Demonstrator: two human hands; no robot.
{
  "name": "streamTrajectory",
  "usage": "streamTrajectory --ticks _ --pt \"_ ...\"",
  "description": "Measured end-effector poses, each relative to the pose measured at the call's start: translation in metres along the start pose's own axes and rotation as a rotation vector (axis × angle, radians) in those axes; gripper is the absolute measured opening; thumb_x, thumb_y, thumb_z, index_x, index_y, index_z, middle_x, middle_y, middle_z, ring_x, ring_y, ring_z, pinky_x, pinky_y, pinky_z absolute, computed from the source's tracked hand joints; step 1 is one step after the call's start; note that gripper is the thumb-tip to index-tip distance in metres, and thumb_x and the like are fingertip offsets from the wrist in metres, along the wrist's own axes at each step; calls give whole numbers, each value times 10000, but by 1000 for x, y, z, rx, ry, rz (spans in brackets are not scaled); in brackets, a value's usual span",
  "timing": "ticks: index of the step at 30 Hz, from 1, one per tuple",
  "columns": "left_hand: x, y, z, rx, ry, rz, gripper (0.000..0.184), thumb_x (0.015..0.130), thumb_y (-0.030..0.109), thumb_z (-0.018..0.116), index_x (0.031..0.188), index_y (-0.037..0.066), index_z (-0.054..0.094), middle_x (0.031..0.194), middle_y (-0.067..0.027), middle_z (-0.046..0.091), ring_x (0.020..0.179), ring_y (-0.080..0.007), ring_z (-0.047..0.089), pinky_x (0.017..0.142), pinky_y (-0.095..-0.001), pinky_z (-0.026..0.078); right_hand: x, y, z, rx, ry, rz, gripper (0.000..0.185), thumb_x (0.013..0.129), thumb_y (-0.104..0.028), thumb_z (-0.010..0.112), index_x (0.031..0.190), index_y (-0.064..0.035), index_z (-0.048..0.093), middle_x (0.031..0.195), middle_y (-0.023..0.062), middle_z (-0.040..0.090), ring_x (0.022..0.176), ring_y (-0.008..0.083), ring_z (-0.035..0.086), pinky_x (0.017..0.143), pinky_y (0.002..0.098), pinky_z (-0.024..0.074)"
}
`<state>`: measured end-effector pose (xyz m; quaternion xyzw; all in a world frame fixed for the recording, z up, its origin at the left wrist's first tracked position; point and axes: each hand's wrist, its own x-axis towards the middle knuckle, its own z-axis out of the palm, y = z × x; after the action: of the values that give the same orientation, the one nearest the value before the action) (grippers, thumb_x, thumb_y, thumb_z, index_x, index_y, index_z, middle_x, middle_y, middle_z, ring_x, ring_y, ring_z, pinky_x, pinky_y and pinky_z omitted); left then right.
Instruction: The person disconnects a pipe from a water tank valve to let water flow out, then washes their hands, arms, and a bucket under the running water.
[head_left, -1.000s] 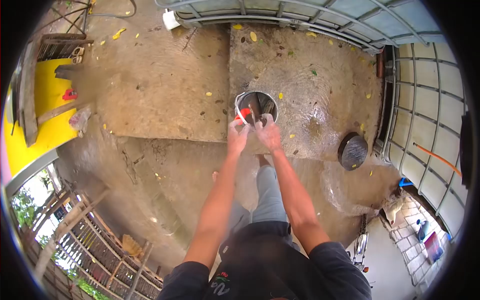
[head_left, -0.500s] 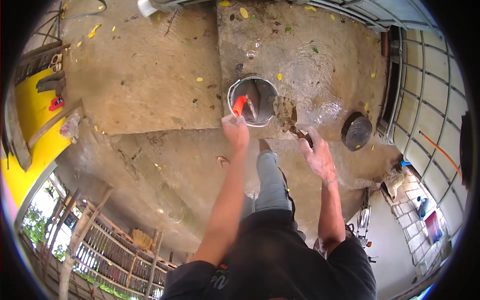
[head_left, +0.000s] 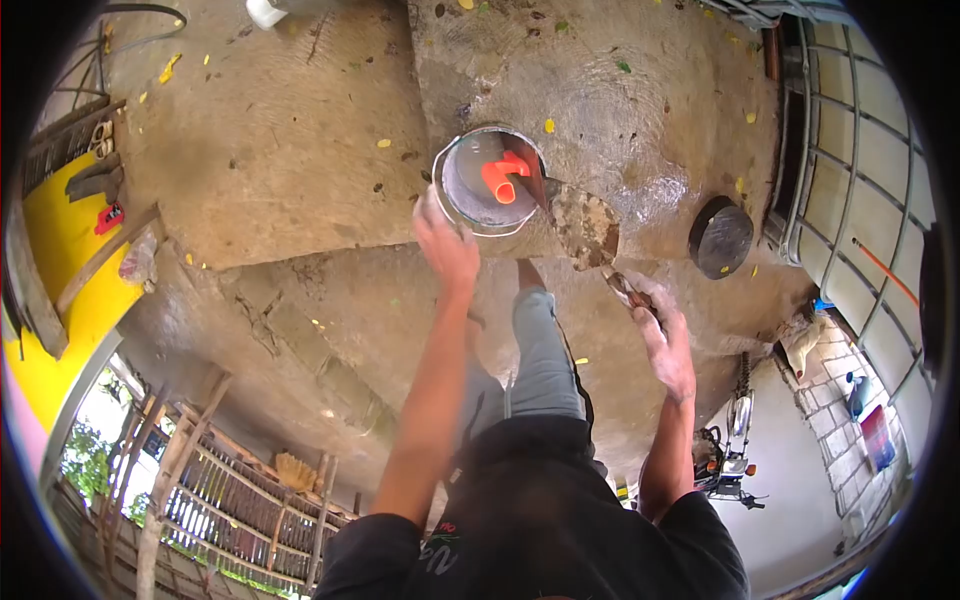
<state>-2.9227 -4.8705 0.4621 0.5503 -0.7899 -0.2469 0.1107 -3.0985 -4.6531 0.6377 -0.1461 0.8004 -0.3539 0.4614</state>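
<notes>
A round bucket (head_left: 460, 190) stands on the concrete slab, its wire handle lying over on the left side. Inside it are an orange pipe fitting (head_left: 497, 180) and a brown flat piece. My left hand (head_left: 445, 242) is at the bucket's lower left edge, with its fingers around the handle or rim. My right hand (head_left: 662, 335) grips the handle of a trowel (head_left: 585, 226). The trowel's wide, mortar-stained blade points up and left, beside the right side of the bucket.
A dark round disc-like object (head_left: 721, 238) is on the slab at the right. A metal cage (head_left: 855, 170) borders the right side. The slab's edge (head_left: 330, 252) runs left of the bucket. A motorcycle (head_left: 735, 455) is at the lower right.
My right hand came away from the bucket and now holds the trowel beside it. My left hand stays at the bucket's left side. The handle has swung left and the orange fitting has shifted.
</notes>
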Motion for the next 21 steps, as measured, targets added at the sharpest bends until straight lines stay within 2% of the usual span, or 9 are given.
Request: streamTrajectory --ticks 3,5,9,10,13,15,17,18,21 --pt "7 20 -11 148 -246 305 693 756 83 685 1388 177 416 1383 -160 370 1281 -327 336 1063 -490 251 -11 12 -1 206 29 61 403 868 -96 455 1252 -5 536 1025 76 586 797 148 522 709 296 437" --pt "19 23 -2 139 -241 410 612 758 132 695 1328 190 481 1356 -128 421 1248 -304 382 1036 -473 272 -16 25 -1 335 46 74 421 869 -98 435 1265 7 531 1046 60 565 726 99 477 628 244 394" --pt "48 17 19 110 -360 582 442 777 178 693 1203 169 576 1262 -80 530 1196 -264 443 987 -441 298 -28 38 3 380 87 100 420 878 -98 411 1271 12 513 967 33 536 704 91 469 607 240 386" --pt "48 18 14 66 -351 607 366 791 195 692 1139 129 596 1171 -69 589 1134 -261 493 961 -434 314 -30 37 5 411 101 116 417 878 -97 408 1269 5 514 948 27 527 701 88 465 603 239 383" --pt "34 34 -31 -94 -402 575 365 796 160 695 1136 82 587 1149 -97 594 1102 -293 513 973 -432 330 -34 48 4 538 147 117 395 887 -109 422 1257 -12 523 947 26 538 689 72 444 588 232 366" --pt "19 49 -76 -214 -330 439 354 812 127 689 1132 35 569 1146 -112 597 1082 -258 540 959 -392 380 -37 50 2 480 173 119 379 896 -124 452 1253 -21 527 975 34 559 711 72 458 601 229 374" --pt "1 53 -119 -463 -223 166 341 823 90 674 1131 31 540 1106 -127 595 1010 -239 574 926 -383 428 -38 40 -3 277 195 135 370 904 -142 494 1254 -29 528 1013 45 579 767 84 503 638 229 403" --pt "-3 57 -139 -566 -128 133 318 835 67 648 1126 22 528 1081 -118 587 989 -227 574 918 -377 441 -36 33 -1 185 201 89 360 900 -157 560 1233 -19 548 1078 60 606 884 126 562 744 257 452" --pt "-1 39 -181 -737 186 138 281 845 1 598 1107 11 497 996 -90 560 932 -205 565 884 -378 461 -24 10 20 82 218 -20 307 885 -117 573 1181 -40 595 979 78 652 773 99 551 698 254 452"
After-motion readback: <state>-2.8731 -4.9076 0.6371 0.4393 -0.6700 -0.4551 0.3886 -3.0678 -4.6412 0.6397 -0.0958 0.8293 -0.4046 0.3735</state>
